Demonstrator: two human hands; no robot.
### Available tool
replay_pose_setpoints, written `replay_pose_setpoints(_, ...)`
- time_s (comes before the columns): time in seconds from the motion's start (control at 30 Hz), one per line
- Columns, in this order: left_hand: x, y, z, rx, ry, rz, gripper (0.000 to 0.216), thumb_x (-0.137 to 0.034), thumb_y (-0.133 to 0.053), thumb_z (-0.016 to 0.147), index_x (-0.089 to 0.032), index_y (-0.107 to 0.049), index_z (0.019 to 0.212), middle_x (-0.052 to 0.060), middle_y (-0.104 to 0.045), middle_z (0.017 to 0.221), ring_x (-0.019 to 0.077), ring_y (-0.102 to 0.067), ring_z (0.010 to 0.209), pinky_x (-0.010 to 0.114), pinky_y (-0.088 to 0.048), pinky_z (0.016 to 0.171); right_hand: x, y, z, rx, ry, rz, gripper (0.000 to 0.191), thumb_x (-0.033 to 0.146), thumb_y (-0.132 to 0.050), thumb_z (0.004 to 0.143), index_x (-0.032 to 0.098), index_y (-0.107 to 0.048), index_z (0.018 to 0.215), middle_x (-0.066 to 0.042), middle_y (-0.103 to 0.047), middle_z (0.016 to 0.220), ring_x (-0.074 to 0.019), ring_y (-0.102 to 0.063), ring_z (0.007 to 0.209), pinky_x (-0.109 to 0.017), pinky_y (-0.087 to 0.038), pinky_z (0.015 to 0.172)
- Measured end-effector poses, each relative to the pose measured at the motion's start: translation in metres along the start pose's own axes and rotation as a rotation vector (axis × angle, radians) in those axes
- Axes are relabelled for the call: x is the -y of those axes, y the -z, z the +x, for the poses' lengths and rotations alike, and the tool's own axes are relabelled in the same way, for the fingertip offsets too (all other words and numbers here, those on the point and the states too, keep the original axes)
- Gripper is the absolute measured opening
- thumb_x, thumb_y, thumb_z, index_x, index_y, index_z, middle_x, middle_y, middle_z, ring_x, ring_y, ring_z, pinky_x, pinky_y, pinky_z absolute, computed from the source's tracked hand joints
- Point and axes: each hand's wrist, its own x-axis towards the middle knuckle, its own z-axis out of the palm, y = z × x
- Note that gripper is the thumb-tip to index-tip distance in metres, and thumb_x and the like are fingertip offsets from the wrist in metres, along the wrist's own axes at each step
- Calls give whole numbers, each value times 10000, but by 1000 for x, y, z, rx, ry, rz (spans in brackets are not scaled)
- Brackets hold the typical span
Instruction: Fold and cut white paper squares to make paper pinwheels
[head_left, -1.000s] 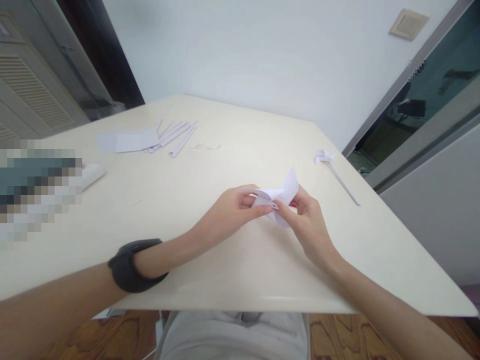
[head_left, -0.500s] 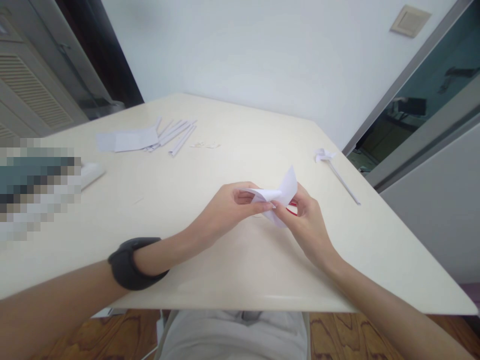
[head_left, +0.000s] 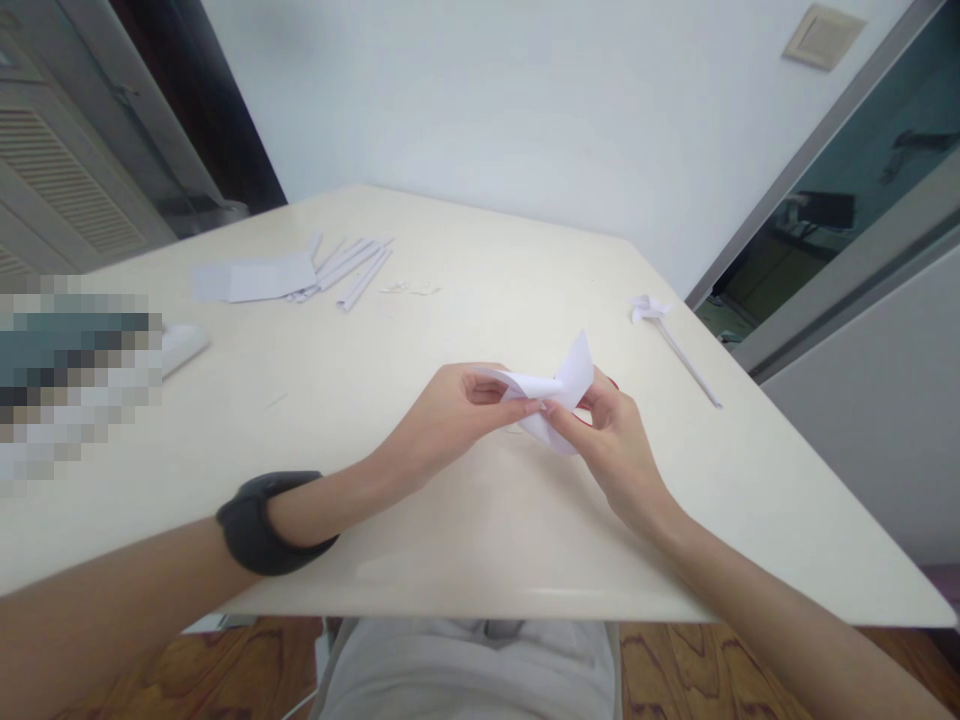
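A white folded paper piece with curled flaps is held just above the cream table at its middle. My left hand pinches its left flaps between thumb and fingertips. My right hand grips it from the right and below, thumb meeting the left fingertips at the paper's centre. Something small and red shows between the right fingers, too hidden to name. A dark band sits on my left wrist.
A finished white paper pinwheel on a stick lies near the right table edge. Paper sheets and rolled paper sticks lie at the far left, with small scraps beside them. A blurred patch covers the left edge.
Both hands and the paper have shifted slightly up and away from me. The curled flaps have been pressed closer together at the centre.
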Motion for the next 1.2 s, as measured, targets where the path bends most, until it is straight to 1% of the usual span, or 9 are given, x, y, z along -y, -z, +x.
replay_pose_setpoints(0.17, 1, 2, 0, 23, 6, -19, 230, -297, -741, 763, -195, -732, 969, 33, -751, 1063, 201, -707, 850, 263, -545, 735, -3, 0, 0, 15, -6, 33, 171, 299, -624, 859, 234, -672, 1009, -54, -635, 1082, -253, -574, 1033, -390, -450, 885)
replay_pose_setpoints(0.33, 1, 2, 2, 31, -25, -1, 258, -301, -748, 755, -191, -732, 988, 38, -766, 980, 213, -702, 886, 270, -543, 764, -5, 0, -1, 27, -6, 66, 153, 301, -612, 866, 247, -656, 1002, -46, -644, 1076, -253, -568, 1061, -404, -430, 935)
replay_pose_setpoints(0.4, 1, 2, 2, 26, -50, 5, 268, -298, -755, 746, -187, -731, 989, 40, -764, 977, 222, -696, 924, 276, -538, 795, -4, 1, -1, 36, 0, 71, 149, 298, -595, 875, 253, -659, 1002, -41, -638, 1080, -251, -562, 1068, -405, -423, 943)
replay_pose_setpoints(0.5, 2, 3, 3, 9, -83, 15, 270, -301, -759, 741, -182, -730, 982, 43, -760, 989, 228, -686, 964, 276, -530, 826, -2, 1, -2, 51, 4, 61, 155, 313, -599, 872, 250, -659, 1000, -44, -630, 1077, -251, -559, 1057, -404, -424, 938)
replay_pose_setpoints(0.63, 2, 2, 3, -2, -65, 44, 258, -332, -735, 760, -182, -734, 969, 47, -756, 1019, 232, -693, 932, 293, -539, 810, 0, 1, -1, 32, -6, 27, 141, 306, -624, 853, 236, -657, 971, -49, -641, 1043, -256, -576, 1030, -402, -439, 911)
replay_pose_setpoints(0.8, 3, 2, 1, 21, -72, 11, 245, -320, -723, 773, -196, -738, 983, 32, -764, 971, 227, -689, 955, 292, -522, 849, -2, 0, 0, 13, 13, 45, 112, 267, -601, 866, 233, -659, 955, -47, -644, 1075, -251, -570, 1056, -396, -429, 922)
replay_pose_setpoints(0.97, 6, 5, 3, 0, -69, 37, 227, -304, -723, 769, -207, -736, 974, 26, -761, 973, 212, -687, 936, 270, -514, 786, -3, 0, -1, 17, 10, 71, 118, 257, -604, 864, 234, -660, 965, -42, -652, 1052, -249, -578, 1047, -404, -421, 935)
replay_pose_setpoints(1.07, 6, 5, 3, -17, -62, 76, 230, -329, -722, 762, -202, -736, 953, 28, -760, 941, 221, -688, 901, 285, -516, 748, -3, 0, -1, 16, 2, 80, 127, 260, -605, 861, 239, -661, 973, -42, -658, 1058, -253, -580, 1047, -410, -427, 931)
replay_pose_setpoints(1.2, 4, 6, 3, 1, -56, 59, 228, -324, -727, 756, -202, -734, 948, 32, -756, 928, 228, -691, 890, 311, -519, 778, -4, 0, 0, 13, -12, 87, 120, 281, -621, 851, 236, -662, 955, -49, -655, 1073, -259, -578, 1053, -411, -434, 923)
